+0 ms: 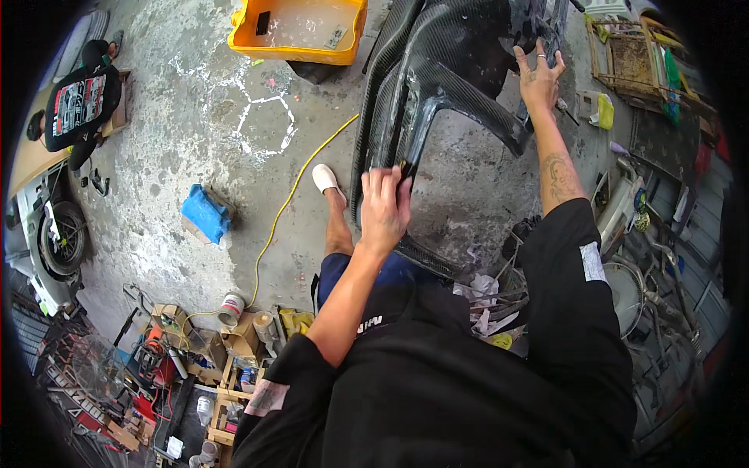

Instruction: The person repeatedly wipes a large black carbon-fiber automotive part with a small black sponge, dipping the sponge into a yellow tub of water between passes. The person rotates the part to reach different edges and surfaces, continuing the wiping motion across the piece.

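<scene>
A large black carbon-fibre body panel point(460, 47), with a woven surface and a cut-out, stands in front of me. My left hand point(382, 209) is closed at the panel's near rail, its fingers curled over the edge. A small dark piece shows at its fingertips, but I cannot make out what it is. Farther off on the right, my right hand point(540, 80) has its fingers spread and rests against the panel's outer side, grasping nothing.
A yellow tub point(355, 47) of cloudy water stands beyond the panel. A yellow cable point(290, 204) crosses the concrete floor near a blue cloth point(207, 214). Another person point(78, 105) crouches far left. Boxes, tools and cans point(232, 309) crowd lower left; metal pipes point(663, 257) lie right.
</scene>
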`<state>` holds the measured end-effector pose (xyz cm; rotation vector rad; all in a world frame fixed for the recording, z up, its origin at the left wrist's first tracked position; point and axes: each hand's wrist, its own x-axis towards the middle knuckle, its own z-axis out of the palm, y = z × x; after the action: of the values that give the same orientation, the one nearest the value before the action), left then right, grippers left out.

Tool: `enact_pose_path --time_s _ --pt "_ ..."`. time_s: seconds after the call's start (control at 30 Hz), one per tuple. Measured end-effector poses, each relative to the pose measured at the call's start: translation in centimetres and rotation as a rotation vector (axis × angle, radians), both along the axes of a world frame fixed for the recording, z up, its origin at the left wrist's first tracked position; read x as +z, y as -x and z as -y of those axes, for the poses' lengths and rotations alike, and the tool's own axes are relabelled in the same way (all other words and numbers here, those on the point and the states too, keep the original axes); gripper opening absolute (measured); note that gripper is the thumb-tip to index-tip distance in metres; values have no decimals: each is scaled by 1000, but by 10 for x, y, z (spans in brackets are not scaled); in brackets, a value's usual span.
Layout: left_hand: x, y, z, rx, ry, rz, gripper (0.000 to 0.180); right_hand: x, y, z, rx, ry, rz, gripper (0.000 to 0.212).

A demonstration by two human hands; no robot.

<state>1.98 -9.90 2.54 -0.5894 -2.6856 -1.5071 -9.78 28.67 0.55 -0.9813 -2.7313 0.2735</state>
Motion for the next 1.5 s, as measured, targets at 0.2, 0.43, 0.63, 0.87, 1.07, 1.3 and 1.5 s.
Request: enact_pose_path --time_s 0.2,0.43,0.63,0.87,1.07,1.3,1.5 --pt "5 80 -60 -14 -14 -83 29 3 -3 1 21 32 -19 85" --pt "3 45 -31 -28 -12 -68 31 -1 -3 0 24 -31 -21 81" --pt "0 34 -26 -26 -44 -72 29 -10 -7 -17 37 -73 -45 80" --pt "13 87 -53 -30 -8 -113 26 -6 -1 0 70 10 -103 82" --pt "8 38 -11 -105 -40 4 26 -1 -2 -2 -33 -54 -5 86" --pt "1 38 -6 -113 -22 -8 28 -7 1 3 -60 1 -35 101" --pt "12 81 -30 -134 -10 -55 25 4 13 21 -221 93 -79 93"
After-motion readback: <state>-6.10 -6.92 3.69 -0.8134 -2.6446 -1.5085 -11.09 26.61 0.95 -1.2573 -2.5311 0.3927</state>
